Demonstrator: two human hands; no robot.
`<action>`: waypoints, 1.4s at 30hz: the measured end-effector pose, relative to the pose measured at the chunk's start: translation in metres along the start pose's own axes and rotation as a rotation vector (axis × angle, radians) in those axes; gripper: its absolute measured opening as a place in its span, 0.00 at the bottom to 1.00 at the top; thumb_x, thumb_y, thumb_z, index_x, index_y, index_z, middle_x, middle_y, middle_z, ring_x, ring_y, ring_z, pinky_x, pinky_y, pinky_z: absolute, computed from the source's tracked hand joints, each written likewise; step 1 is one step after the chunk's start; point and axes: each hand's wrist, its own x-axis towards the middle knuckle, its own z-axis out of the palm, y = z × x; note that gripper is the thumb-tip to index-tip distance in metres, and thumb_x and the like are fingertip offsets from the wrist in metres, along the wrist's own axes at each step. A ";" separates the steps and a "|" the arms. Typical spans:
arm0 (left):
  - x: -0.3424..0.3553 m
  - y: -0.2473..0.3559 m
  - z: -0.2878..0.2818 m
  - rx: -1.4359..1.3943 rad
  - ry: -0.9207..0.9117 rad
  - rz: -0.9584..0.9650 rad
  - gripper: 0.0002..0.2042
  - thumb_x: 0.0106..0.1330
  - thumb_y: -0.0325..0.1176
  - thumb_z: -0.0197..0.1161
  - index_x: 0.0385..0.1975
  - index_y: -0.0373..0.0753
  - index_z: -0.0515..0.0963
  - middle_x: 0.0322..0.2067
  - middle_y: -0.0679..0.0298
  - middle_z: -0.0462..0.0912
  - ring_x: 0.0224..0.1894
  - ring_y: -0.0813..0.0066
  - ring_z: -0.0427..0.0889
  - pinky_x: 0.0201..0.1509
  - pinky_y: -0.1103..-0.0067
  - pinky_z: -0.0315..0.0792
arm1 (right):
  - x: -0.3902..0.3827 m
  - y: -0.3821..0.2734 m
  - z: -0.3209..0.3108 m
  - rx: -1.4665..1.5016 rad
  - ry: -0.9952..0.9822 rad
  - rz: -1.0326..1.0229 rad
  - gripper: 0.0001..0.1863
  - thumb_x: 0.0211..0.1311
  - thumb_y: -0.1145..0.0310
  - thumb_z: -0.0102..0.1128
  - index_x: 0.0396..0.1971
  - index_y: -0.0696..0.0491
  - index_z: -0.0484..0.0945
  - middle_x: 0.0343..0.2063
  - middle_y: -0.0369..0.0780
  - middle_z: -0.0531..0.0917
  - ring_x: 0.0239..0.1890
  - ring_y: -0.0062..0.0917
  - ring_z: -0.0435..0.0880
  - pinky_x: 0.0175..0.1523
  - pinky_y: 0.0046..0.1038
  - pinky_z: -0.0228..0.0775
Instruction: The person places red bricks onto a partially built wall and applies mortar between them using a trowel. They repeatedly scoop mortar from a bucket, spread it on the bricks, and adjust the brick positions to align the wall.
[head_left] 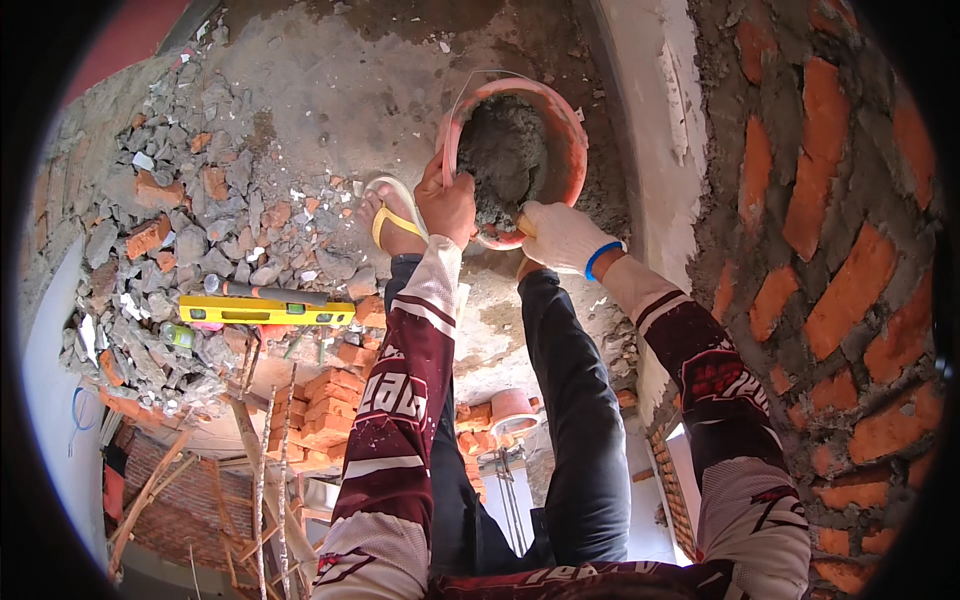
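Near twelve o'clock, gripping a bucket (570, 150) of mortar (507, 150), likely stiff and heavy, by its eight-o'clock rim (449, 158), seemingly surest, with left hand (449, 206), and tool handle (526, 226) with right hand (562, 237).

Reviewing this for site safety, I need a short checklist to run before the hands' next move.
1. Bucket steadied: ok, left hand grips its rim.
2. Tool held: ok, right hand is closed around the yellow handle.
3. Both hands gloved: not ok, only the right.
4. Closed footwear: not ok, left foot wears a yellow-strapped sandal.
5. Tool's working end sound: cannot tell, hidden.
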 end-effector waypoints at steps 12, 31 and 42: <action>-0.008 0.000 -0.019 -0.022 -0.004 -0.105 0.21 0.58 0.18 0.59 0.52 0.34 0.86 0.27 0.74 0.80 0.27 0.86 0.74 0.33 0.85 0.69 | -0.029 0.012 0.015 1.921 -0.379 0.094 0.23 0.79 0.53 0.49 0.49 0.60 0.76 0.20 0.33 0.72 0.18 0.14 0.71 0.22 0.22 0.66; -0.015 -0.003 0.030 -0.022 -0.032 0.088 0.27 0.56 0.15 0.59 0.60 0.27 0.78 0.64 0.56 0.80 0.62 0.71 0.81 0.64 0.80 0.71 | -0.057 -0.044 -0.094 -0.411 0.078 0.256 0.18 0.70 0.59 0.56 0.43 0.60 0.80 0.41 0.55 0.87 0.44 0.50 0.89 0.49 0.47 0.81; -0.006 -0.006 0.030 -0.065 0.014 0.200 0.04 0.54 0.16 0.60 0.27 0.23 0.80 0.65 0.52 0.80 0.58 0.68 0.83 0.59 0.78 0.73 | 0.001 0.012 -0.034 -0.467 -0.061 0.240 0.12 0.61 0.70 0.60 0.39 0.58 0.87 0.38 0.53 0.89 0.42 0.49 0.90 0.47 0.46 0.83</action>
